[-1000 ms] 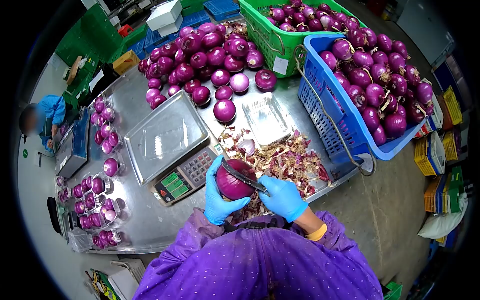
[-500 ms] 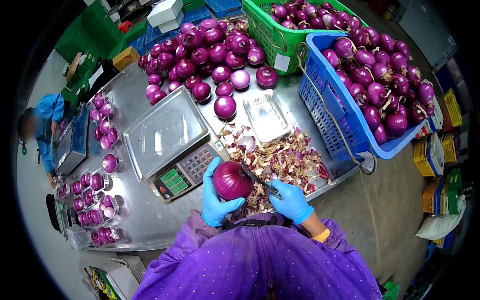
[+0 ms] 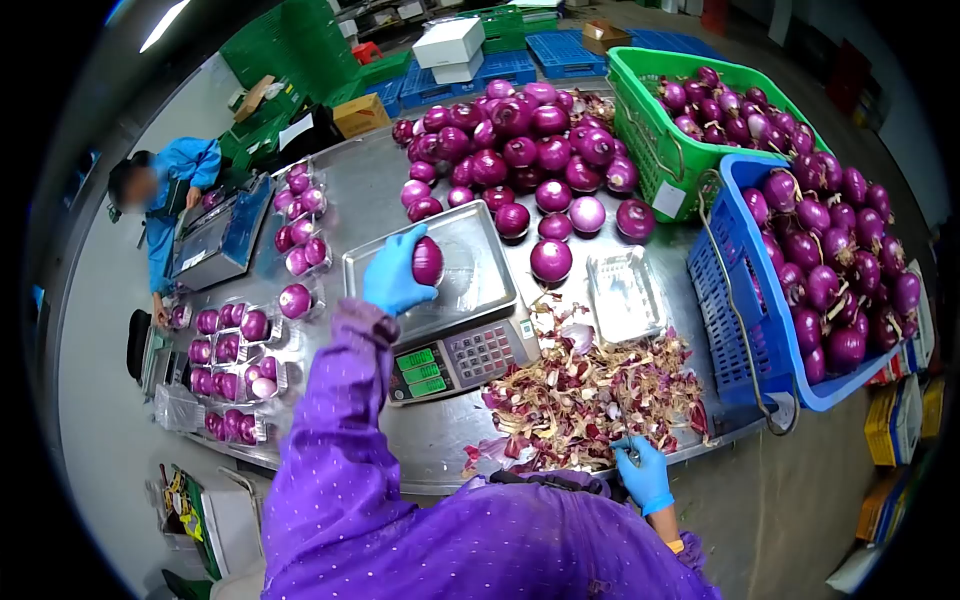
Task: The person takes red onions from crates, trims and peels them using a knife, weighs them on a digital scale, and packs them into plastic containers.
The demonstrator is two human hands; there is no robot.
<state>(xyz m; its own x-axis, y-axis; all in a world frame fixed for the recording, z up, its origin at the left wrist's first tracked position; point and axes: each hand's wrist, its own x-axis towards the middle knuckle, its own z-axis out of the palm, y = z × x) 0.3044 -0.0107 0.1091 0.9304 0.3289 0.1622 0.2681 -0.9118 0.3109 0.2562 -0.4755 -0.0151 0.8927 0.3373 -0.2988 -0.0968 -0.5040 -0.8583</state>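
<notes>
My left hand (image 3: 398, 272), in a blue glove, is wrapped round a purple onion (image 3: 427, 262) over the metal pan (image 3: 470, 285) of the digital scale (image 3: 460, 355). Low at the table's front edge, my right hand (image 3: 643, 474), gloved too, is closed on the knife (image 3: 632, 455), of which only a little shows. Dry onion peelings (image 3: 600, 400) lie heaped just beyond that hand. An empty clear plastic tray (image 3: 626, 292) rests behind the peelings, with a loose onion (image 3: 551, 261) to its left.
Many onions (image 3: 520, 152) are piled at the table's back. A green crate (image 3: 650, 150) and a blue crate (image 3: 735, 300) of onions stand right. Packed onion trays (image 3: 228, 348) line the left side. Beyond them, a person in blue (image 3: 188, 165) stands by another scale (image 3: 222, 240).
My left hand has carried the onion left, from in front of me to over the scale pan. My right hand has moved away from the onion, down and right with the knife. The view has shifted.
</notes>
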